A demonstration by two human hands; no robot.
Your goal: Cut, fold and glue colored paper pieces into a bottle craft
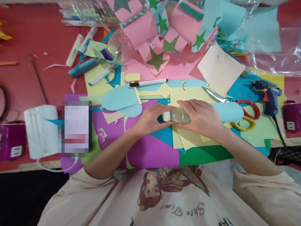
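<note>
A small clear bottle [180, 116] with a white cap [166, 116] lies sideways between my hands, its cap toward the left. My right hand [199, 117] is wrapped around the bottle's body. Curved about the cap end, my left hand [150, 117] has its thumb and fingertips at the bottle's neck, with a gap between palm and cap. Light blue rounded paper [230, 112] shows to the right of my right hand; whether it touches the bottle is hidden. Yellow paper sheets [188, 138] lie below my right hand.
Scissors with red and yellow handles [246, 117] and a blue glue gun [271, 100] lie at right. A black-and-white marker [148, 83] rests beyond my hands. Pink paper pieces with green stars [157, 59] stand at the back. A phone-like device [77, 128] is at left.
</note>
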